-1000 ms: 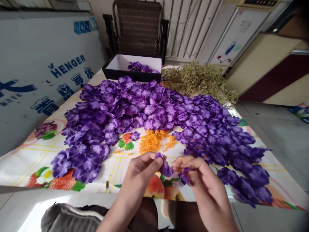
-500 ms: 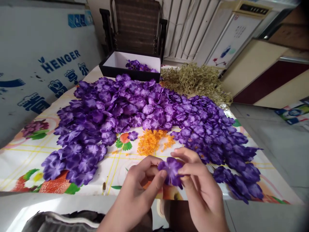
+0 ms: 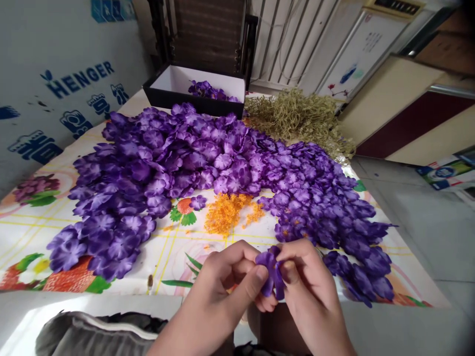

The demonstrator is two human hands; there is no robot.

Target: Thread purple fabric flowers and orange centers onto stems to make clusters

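Observation:
Between my two hands, just above the table's front edge, is a purple fabric flower (image 3: 272, 275). My left hand (image 3: 233, 279) pinches its left side between thumb and fingers. On the other side, the thumb and fingertips of my right hand (image 3: 309, 282) are closed on a petal. The flower looks more folded, its petals pointing down. Beyond my hands lies a small heap of orange flower centres (image 3: 224, 215). A large pile of purple petals (image 3: 178, 160) curves around it, with more purple petals (image 3: 315, 193) on the right side.
A black box (image 3: 196, 101) with a white inside holds some purple flowers at the back. Beside it lies a bundle of dry greenish stems (image 3: 300, 116). A dark chair (image 3: 208, 34) stands behind, and a large printed panel (image 3: 74, 59) is at the left.
The flower between my hands has turned and its petals are pinched closer together. My right fingers have closed in on it. The whole view has shifted slightly.

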